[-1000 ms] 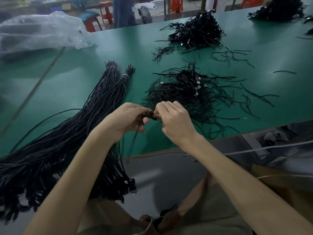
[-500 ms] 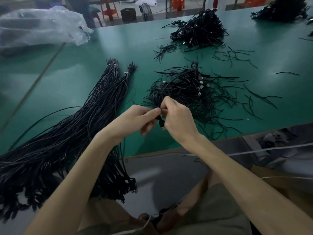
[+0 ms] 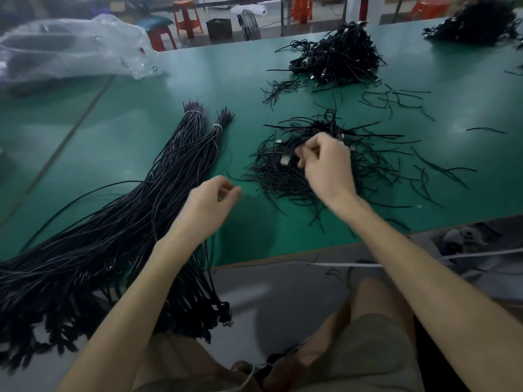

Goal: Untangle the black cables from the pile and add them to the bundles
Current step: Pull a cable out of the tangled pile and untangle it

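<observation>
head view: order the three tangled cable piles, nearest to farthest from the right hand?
1. Near pile, under the right hand, which pinches a cable from it.
2. Middle pile, farther back, straight ahead.
3. Corner pile, far right corner.

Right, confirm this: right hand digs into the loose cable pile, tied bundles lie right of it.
Wrong side. In the head view the tied bundles lie left of the loose cable pile, not right; the right hand does dig into that pile.
</observation>
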A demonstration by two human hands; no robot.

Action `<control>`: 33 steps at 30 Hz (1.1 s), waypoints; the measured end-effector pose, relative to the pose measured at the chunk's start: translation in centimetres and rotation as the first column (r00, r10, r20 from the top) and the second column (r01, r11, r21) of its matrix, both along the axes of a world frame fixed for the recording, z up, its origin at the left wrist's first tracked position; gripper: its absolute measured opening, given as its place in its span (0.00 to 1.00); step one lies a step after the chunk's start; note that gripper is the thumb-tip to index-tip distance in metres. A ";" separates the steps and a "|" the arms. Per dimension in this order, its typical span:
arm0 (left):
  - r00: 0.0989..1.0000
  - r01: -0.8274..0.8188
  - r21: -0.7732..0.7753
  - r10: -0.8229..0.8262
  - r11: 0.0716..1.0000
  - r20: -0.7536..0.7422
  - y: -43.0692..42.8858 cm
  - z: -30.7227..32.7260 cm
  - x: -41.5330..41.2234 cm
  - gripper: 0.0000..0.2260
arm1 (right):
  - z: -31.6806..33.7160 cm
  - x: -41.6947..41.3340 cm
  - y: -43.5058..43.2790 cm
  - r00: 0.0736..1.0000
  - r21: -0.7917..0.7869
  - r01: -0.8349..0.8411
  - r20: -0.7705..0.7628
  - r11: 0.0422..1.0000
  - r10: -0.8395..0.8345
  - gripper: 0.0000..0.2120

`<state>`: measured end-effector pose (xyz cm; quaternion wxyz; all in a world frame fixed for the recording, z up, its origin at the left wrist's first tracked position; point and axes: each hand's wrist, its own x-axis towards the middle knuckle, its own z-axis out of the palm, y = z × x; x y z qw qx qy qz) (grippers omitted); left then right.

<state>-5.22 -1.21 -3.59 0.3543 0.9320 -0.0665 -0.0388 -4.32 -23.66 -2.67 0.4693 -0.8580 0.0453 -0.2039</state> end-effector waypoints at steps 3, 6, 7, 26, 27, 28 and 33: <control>0.964 -0.227 0.487 0.122 0.843 0.237 2.3 -0.9 0.0 0.16 | 1.2 3.1 -2.9 0.986 0.067 0.121 -0.126 0.990 -0.112 0.07; 0.961 -0.266 0.578 0.162 0.772 0.226 3.5 -1.3 0.0 0.20 | 1.2 4.6 -4.6 0.955 0.229 0.128 -0.292 0.965 -0.057 0.17; 0.959 -0.272 0.569 0.171 0.776 0.225 3.6 -1.4 0.0 0.20 | 1.1 4.7 -4.8 0.949 0.255 0.117 -0.314 0.960 -0.032 0.21; 0.925 -0.326 0.378 0.209 0.867 0.318 3.8 -1.6 0.8 0.08 | -4.1 -1.9 9.7 0.711 0.209 -0.545 -0.398 0.812 0.580 0.10; 0.931 -0.319 0.329 0.229 0.889 0.284 4.1 -1.6 1.0 0.08 | -4.2 -2.0 10.7 0.706 0.195 -0.556 -0.401 0.808 0.583 0.10; 0.937 -0.310 0.281 0.243 0.908 0.249 4.5 -1.5 1.3 0.07 | -4.2 -2.1 11.6 0.701 0.178 -0.566 -0.409 0.805 0.584 0.11; 0.948 -0.283 0.131 0.256 0.950 0.190 5.7 -1.4 1.6 0.04 | -3.9 -2.3 13.7 0.724 0.140 -0.542 -0.422 0.829 0.545 0.13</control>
